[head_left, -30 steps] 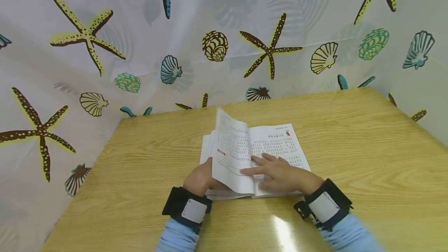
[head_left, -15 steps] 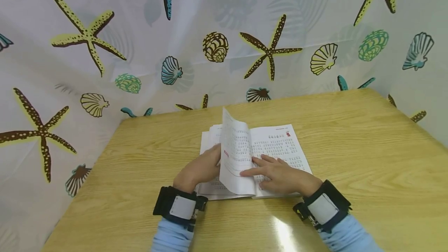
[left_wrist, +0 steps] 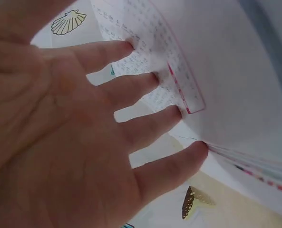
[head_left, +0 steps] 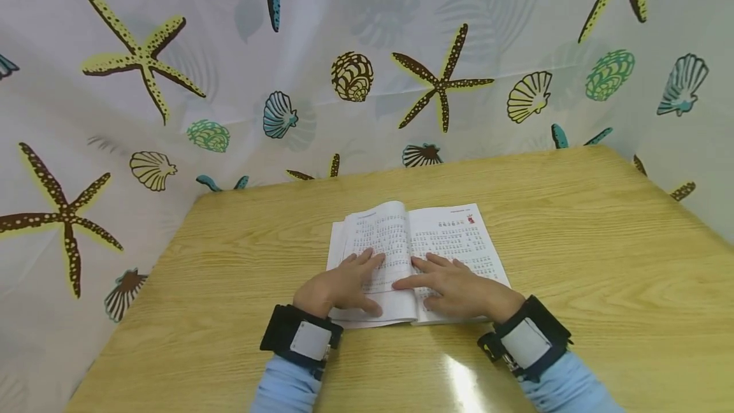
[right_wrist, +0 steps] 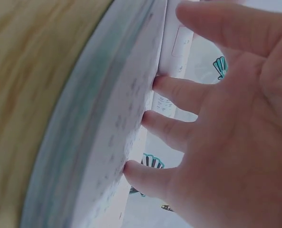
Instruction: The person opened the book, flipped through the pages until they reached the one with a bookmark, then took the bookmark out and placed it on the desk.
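Observation:
An open book [head_left: 447, 222] with printed text lies on the table, a small red figure in its right page's top corner. My left hand [head_left: 338, 284] is spread over the left page [head_left: 384, 228], which bulges up near the spine. In the left wrist view, the fingertips [left_wrist: 171, 114] of that hand touch the paper. My right hand [head_left: 464, 289] rests on the right page with fingers spread, its index finger reaching to the spine. Fingertips [right_wrist: 150, 118] press the page in the right wrist view. Neither hand grips anything.
The wooden table [head_left: 241, 260] extends around the book on all sides. Behind it hangs a pale cloth [head_left: 321, 37] printed with starfish and shells. Black bands [head_left: 301, 340] with white plates are strapped round both wrists, above light blue sleeves [head_left: 287, 387].
The raised page has come down onto the left side. My left hand came out from behind it and now lies on top, fingers spread. The right hand has stayed in place.

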A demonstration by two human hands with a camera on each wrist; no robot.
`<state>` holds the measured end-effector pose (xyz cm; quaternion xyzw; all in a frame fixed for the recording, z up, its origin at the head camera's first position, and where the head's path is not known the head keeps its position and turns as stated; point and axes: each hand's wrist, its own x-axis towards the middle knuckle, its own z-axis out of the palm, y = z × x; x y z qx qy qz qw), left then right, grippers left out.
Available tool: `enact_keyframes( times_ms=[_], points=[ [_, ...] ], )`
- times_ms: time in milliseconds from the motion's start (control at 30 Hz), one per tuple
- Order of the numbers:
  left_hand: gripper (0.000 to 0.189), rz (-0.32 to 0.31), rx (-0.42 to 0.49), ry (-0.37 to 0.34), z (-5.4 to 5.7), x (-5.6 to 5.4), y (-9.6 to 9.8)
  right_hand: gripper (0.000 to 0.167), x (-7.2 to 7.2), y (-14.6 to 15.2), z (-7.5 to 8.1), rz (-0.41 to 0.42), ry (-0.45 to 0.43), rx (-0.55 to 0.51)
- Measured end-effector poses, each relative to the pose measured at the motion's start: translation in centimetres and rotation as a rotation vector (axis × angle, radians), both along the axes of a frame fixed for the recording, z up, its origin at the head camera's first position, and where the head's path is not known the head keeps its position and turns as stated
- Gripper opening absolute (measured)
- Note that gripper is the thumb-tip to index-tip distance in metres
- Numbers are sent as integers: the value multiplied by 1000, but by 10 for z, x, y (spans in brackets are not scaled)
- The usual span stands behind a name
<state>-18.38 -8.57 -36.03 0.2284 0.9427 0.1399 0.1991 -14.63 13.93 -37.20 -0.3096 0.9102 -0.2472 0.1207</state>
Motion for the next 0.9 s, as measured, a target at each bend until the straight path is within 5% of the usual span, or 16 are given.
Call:
enact_keyframes(
  times_ms=[67, 333, 667, 900],
  points=[
    [92, 28, 7, -46, -1, 1, 2, 50, 0, 0, 0, -4, 0, 3],
    [92, 34, 25, -26, 0, 2, 3, 55, -1, 0, 1, -31, 0, 19],
    [94, 41, 70, -43, -1, 2, 1, 58, -6, 21, 1, -235, 12, 214],
    [94, 47, 83, -50, 0, 3, 0, 60, -14, 62, -3, -395, -17, 220]
  ],
)
